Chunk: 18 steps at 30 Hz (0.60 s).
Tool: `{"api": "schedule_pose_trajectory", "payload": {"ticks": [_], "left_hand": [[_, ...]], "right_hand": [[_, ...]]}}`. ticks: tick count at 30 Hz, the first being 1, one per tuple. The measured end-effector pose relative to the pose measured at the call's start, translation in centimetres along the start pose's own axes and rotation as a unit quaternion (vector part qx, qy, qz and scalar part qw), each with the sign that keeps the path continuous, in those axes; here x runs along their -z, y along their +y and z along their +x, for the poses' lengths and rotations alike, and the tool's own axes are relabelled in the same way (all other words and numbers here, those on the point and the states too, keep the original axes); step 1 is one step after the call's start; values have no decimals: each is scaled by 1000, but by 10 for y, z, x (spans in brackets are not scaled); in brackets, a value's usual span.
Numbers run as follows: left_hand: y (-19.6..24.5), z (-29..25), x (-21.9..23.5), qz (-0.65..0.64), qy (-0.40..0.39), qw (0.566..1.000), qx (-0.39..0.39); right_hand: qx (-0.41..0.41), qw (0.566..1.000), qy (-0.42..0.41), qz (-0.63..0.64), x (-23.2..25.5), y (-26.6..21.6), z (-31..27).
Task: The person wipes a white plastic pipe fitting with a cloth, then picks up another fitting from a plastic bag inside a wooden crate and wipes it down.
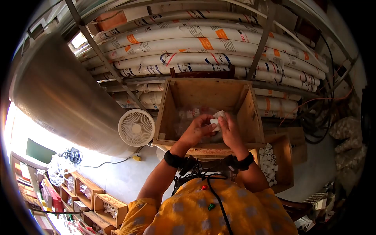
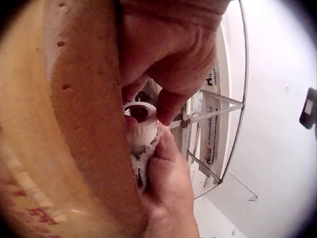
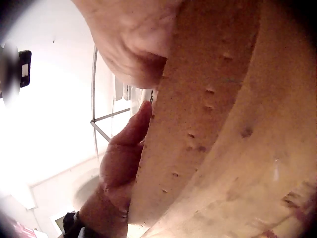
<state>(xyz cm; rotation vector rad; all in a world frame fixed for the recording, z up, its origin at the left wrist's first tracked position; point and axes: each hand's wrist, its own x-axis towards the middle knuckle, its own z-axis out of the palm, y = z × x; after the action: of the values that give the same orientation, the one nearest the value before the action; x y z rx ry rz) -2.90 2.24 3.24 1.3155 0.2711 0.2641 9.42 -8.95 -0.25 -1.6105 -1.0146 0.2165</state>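
Observation:
Over the wooden box (image 1: 256,117), my left hand (image 1: 196,129) pinches a white plastic pipe fitting (image 1: 214,124) between thumb and fingers. Its round mouth, threaded inside, shows in the left wrist view, where the fitting (image 2: 144,130) sits between both hands. My right hand (image 1: 232,131) grips a crumpled, fuzzy white rag (image 1: 220,114), held against the fitting's lower side. In the right wrist view the box's edge hides the fitting and most fingers. Below the hands, clear plastic bags (image 1: 188,114) with white pieces lie inside the box.
A white round fan (image 1: 136,127) stands left of the box. To the right, a smaller wooden box (image 1: 286,156) holds many white fittings. Long white pipes (image 1: 188,43) fill a metal rack behind. Small wooden crates (image 1: 109,207) stand at lower left, near a cable on the floor.

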Motion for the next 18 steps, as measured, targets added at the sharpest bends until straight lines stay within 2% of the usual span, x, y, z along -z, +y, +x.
{"api": "schedule_pose_trajectory", "payload": {"ticks": [4, 10, 14, 17, 18], "left_hand": [[1, 3, -1, -2, -20, 999, 35], [-5, 4, 2, 8, -20, 999, 31], [-4, 2, 3, 25, -2, 1000, 3], [-9, 2, 3, 24, 11, 999, -27], [-10, 1, 3, 12, 12, 999, -31]], "right_hand": [[7, 1000, -4, 11, 10, -27, 2], [13, 1000, 3, 10, 8, -23, 1], [10, 1000, -17, 11, 6, -17, 3], [-39, 996, -71, 30, 1, -6, 2], [-32, 997, -68, 37, 1, -4, 3]]}}
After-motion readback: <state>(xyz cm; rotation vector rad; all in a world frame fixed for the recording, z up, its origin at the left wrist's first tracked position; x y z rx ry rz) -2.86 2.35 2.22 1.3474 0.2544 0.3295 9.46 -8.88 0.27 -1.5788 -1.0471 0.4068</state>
